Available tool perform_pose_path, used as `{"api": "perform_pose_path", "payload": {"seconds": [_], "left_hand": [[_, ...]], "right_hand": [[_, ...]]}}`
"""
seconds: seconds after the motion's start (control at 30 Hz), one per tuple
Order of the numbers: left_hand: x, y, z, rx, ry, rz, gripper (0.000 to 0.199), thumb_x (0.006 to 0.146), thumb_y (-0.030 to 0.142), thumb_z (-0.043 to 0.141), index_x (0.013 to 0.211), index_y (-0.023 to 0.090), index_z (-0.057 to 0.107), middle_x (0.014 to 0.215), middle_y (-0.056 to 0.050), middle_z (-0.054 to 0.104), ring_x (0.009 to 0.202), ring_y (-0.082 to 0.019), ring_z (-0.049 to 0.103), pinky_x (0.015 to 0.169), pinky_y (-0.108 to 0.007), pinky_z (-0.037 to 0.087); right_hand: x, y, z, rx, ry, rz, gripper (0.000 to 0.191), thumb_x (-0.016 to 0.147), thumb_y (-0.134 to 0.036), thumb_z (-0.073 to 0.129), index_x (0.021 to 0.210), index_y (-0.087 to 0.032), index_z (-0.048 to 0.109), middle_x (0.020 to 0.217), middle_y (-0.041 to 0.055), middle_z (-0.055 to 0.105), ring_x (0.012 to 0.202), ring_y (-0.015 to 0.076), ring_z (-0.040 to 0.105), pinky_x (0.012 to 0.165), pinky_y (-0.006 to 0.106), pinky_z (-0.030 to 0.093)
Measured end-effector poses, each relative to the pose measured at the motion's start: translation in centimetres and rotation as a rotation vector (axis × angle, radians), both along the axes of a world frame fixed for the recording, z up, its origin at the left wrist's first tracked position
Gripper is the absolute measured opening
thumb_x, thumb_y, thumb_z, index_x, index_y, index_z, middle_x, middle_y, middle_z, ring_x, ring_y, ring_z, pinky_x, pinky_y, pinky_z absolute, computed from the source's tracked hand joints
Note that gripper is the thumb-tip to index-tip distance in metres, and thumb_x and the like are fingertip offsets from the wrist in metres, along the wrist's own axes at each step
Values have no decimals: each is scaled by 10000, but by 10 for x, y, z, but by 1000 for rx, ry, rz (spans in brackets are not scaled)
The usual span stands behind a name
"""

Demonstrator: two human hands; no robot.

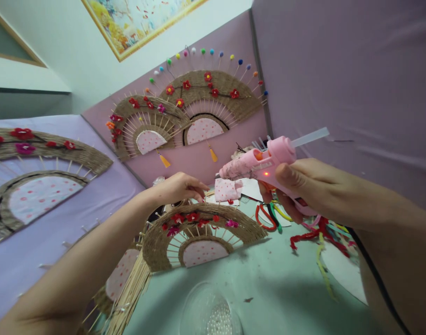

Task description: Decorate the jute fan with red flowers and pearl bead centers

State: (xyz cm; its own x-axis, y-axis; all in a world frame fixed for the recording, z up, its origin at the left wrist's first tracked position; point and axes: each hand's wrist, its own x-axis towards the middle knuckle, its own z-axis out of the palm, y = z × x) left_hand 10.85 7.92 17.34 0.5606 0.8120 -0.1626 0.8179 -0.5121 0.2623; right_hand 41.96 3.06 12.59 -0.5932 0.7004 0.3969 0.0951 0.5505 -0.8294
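A pink hot glue gun [254,163] is in my right hand [303,190], its small orange-red light lit and a clear glue stick jutting from the back. The nozzle points left, toward my left hand [185,188]. That hand hovers just beyond the upper rim of a woven fan [199,232], fingers bent and closed downward. A small reddish bit shows at its fingertips, too small to name. The fan bears red and magenta flowers on a dark branch and a white half-circle with pink dots; it stands on the green table.
Round clear container of pearl beads [219,321] in front. Red-handled scissors [265,216] and red fuzzy stems [321,237] lie right. Thin sticks [132,288] are bundled left. Finished fans [213,93] hang on the pink panel behind. A black cord [376,279] trails from the glue gun.
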Motion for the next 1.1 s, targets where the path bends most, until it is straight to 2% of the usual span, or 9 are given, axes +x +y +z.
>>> {"api": "perform_pose_path", "payload": {"seconds": [0.13,0.2,0.4,0.73,1.1], "left_hand": [[-2,-13,4,193,4,-83,216,883,243,559,1035,200,706,947,-35,733,842,-140,660,770,-245,492],[-2,-22,3,297,9,-135,242,908,204,502,1045,204,702,981,-50,700,877,-138,632,787,-253,482],[-8,-39,-7,494,43,-201,359,860,53,454,1075,208,696,968,-62,633,899,-152,556,809,-286,461],[-5,-37,-13,447,61,-214,372,846,49,469,1099,203,694,971,-77,634,922,-176,547,828,-325,461],[-2,-37,-13,423,55,-219,334,879,103,452,1070,211,703,979,-85,646,924,-184,553,829,-344,468]], "right_hand": [[1,0,1,16,-7,-13,646,877,-751,280,764,-190,579,423,-27,499,343,86,360,338,205,259],[1,0,1,25,-11,-11,648,871,-758,280,746,-191,567,427,-28,487,350,86,358,336,201,266],[-1,0,1,-15,-7,-12,661,834,-795,299,734,-196,559,408,-33,451,337,91,346,321,203,264],[-4,4,-2,-56,-33,-12,678,828,-802,300,757,-191,587,416,-4,507,344,112,389,342,220,285],[-3,2,-1,-48,-22,-32,681,823,-803,320,765,-183,593,425,-15,469,351,106,367,345,222,290]]}}
